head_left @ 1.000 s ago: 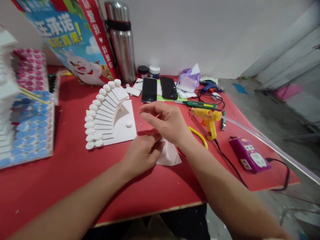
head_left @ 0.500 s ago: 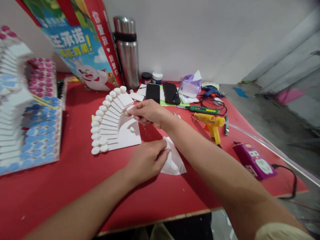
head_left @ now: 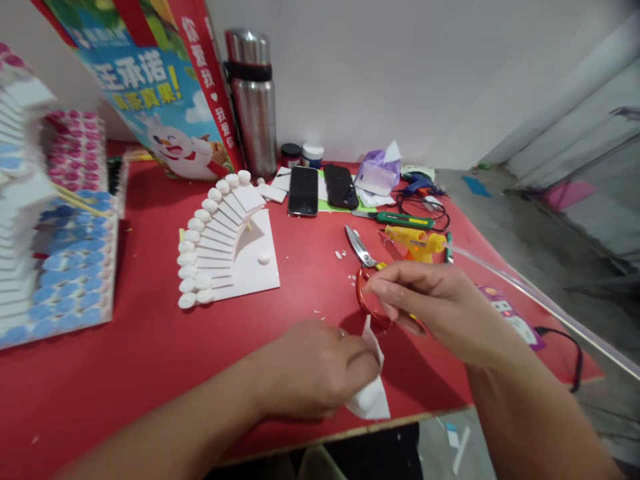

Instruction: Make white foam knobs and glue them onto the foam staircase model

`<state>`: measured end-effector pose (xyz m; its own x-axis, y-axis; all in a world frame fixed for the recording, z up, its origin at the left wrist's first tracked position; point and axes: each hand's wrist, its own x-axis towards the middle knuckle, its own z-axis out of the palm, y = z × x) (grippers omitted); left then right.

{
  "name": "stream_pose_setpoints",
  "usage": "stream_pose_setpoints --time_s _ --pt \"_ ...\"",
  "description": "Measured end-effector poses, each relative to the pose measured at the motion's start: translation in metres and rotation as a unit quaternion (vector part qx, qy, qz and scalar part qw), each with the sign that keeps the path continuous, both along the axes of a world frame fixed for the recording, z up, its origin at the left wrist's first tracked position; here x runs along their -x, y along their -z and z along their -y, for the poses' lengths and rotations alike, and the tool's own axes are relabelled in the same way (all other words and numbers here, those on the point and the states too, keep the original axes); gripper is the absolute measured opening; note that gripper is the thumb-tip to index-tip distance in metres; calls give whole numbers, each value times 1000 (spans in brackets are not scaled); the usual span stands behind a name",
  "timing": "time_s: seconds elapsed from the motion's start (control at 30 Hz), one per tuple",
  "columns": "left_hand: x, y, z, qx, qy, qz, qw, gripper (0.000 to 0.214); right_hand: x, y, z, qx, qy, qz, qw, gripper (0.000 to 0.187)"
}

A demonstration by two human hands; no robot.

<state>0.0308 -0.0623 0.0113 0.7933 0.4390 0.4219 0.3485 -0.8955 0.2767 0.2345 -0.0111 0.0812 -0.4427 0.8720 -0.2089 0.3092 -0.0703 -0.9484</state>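
My left hand [head_left: 320,367] is closed on a thin white sheet [head_left: 373,399], which looks like tissue or paper, near the table's front edge. My right hand [head_left: 425,300] is over the handles of the scissors [head_left: 361,248], thumb and fingertips pinched together. Whether anything is between those fingertips is hidden. The scissors lie on the table with their blades pointing away. To the left stands a white curved stair-like model [head_left: 215,243] on a white board [head_left: 255,267], with round white pieces [head_left: 187,259] along its outer edge. One loose white round piece [head_left: 264,258] rests on the board.
A yellow glue gun [head_left: 413,241] and a green utility knife [head_left: 405,220] lie at the right, beyond a purple box [head_left: 515,320]. Two phones [head_left: 303,190], a steel flask [head_left: 255,107] and a printed box [head_left: 165,100] line the back. Decorated models [head_left: 75,267] occupy the far left.
My right hand has left the white model and moved right and nearer, over the scissors' handles. My left hand has moved right and nearer with the white sheet, now more crumpled.
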Motion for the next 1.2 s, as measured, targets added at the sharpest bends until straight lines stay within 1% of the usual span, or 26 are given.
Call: stream_pose_setpoints --time_s 0.1,0.17,0.27,0.37,0.43,0.53,0.67,0.77,0.83,0.9,1.07,1.13,1.2 --pt "-8 -2 8 -61 14 -2 998 14 5 0 -4 7 0 -34 999 24" --pt "-13 -3 11 -81 18 -5 996 14 12 2 -9 3 -10 -51 999 18" --pt "-16 -4 14 -82 23 -9 996 16 20 6 -16 -40 -19 -54 998 15" --pt "-15 -5 13 -80 28 -15 996 17 20 9 -19 -82 -40 -16 996 20" --pt "-13 -5 12 -85 27 -25 996 17 17 8 -19 -85 -65 5 994 21" --pt "-9 -5 9 -88 21 -30 995 15 10 3 -20 -52 -109 17 993 19" --pt "-5 -3 4 -90 13 -15 996 11 3 -4 -21 -8 -206 24 978 26" --pt "-3 -2 0 -106 -2 -13 994 14 -1 -2 -21 -17 -279 23 960 34" --pt "-2 -2 -1 -115 -11 -12 993 16 -2 1 -21 -49 -295 24 954 35" --pt "-1 -3 -2 -117 -11 -9 993 17 -3 5 -21 -69 -289 28 955 32" --pt "2 -5 -6 -107 -16 15 994 18 1 11 -22 -29 -245 29 969 20" --pt "6 -6 -9 -84 -20 37 996 15 5 11 -22 -44 -195 47 979 13" --pt "10 -9 -11 -51 -42 94 993 17 9 11 -22 -89 -114 65 987 9"
